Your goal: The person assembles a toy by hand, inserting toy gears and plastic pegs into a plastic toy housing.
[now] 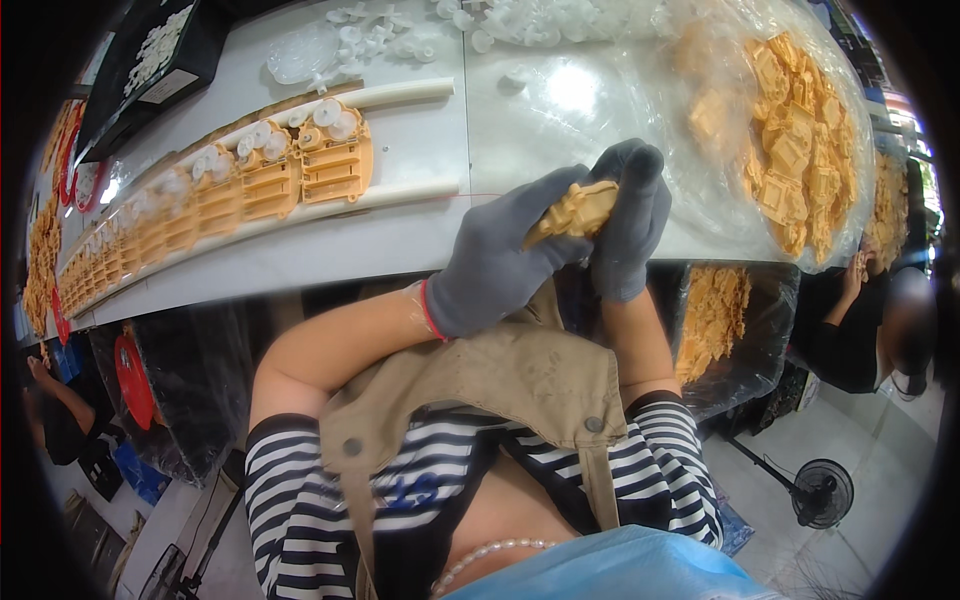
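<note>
In front of my chest, both hands in grey gloves are held up near the table's front edge. My left hand (505,255) is closed round an orange-yellow plastic casing (575,213), with fingers over its far side and thumb along its near side. My right hand (630,222) stands upright against the casing's right end, its fingers curled together; whether it pinches something is hidden. Left of my hands, a row of similar casings (335,170) with clear round wheels on top lies between two white rails (400,92).
A clear plastic bag (690,215) of orange-yellow parts (800,150) lies on the table's right. White and clear small parts (380,35) are spread at the back. A black bin (165,60) stands far left. Below the table sits another bag of parts (712,315). A co-worker (860,330) is at right.
</note>
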`<state>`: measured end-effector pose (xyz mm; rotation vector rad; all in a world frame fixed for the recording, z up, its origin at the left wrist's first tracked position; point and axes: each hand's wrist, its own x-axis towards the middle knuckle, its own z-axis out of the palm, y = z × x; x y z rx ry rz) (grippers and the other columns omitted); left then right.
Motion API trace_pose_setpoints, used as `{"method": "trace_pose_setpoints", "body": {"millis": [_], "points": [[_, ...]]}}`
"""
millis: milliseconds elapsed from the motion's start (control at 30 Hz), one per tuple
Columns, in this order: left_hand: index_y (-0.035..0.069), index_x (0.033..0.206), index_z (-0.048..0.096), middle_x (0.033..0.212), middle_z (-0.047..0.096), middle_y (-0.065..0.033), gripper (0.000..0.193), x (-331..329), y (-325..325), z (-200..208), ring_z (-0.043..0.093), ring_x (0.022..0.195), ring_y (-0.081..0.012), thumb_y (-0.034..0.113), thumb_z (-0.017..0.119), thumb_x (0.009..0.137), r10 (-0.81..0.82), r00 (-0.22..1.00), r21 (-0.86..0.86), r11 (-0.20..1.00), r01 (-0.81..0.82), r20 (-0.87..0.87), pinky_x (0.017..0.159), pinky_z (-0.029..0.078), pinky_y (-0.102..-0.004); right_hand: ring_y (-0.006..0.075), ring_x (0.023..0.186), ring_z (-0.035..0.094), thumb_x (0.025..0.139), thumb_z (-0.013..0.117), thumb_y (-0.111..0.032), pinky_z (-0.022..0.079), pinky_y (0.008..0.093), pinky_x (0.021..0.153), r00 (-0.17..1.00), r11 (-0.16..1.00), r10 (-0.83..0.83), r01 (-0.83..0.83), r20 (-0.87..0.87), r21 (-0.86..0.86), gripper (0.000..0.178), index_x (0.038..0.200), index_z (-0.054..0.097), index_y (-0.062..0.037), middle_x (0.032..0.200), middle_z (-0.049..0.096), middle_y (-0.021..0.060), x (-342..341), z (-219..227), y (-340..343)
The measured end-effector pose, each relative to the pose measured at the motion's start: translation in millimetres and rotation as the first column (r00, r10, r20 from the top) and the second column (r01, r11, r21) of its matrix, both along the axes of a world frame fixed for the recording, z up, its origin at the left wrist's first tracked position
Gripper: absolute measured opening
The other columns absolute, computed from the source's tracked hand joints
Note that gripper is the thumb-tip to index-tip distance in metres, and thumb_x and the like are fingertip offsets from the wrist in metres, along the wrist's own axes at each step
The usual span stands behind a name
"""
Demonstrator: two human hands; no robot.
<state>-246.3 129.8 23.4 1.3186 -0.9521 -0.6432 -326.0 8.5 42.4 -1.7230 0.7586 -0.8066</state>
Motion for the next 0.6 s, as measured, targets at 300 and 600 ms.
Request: {"method": "trace_pose_setpoints", "body": {"millis": [300, 600], "points": [[0.002, 0.132, 0.050, 0.109, 0.067, -0.0131, 0.054, 5.8, 1.8, -3.4, 0.065, 0.092, -0.0181, 0.011, 0.073, 0.085, 0.006, 0.977, 0.018, 1.000, -0.011, 0.214, 0.081, 0.053, -0.0298, 0.0110, 0.063, 0.046, 0.096, 0.029, -0.069, 0.037, 0.0256, 0.061, 0.998, 0.998, 0.024, -0.021, -0.056, 0.057, 0.073, 0.072, 0.054, -0.0042, 0.067, 0.050, 0.0014, 1.0, -4.2, -6.1], [0.001, 0.132, 0.049, 0.121, 0.062, -0.0155, 0.058, 1.8, 3.2, 5.5, 0.064, 0.103, -0.0211, 0.006, 0.076, 0.081, 0.012, 0.980, -0.113, 0.994, 0.011, 0.199, 0.085, 0.053, -0.0313, 0.0102, 0.060, 0.042, 0.099, 0.033, -0.061, 0.034, 0.0266, 0.055, 0.992, 0.996, 0.045, -0.053, 0.121, 0.068, 0.069, 0.068, 0.051, -0.0021, 0.064, 0.047, 0.0004, 0.4, 12.4, 5.1]]}}
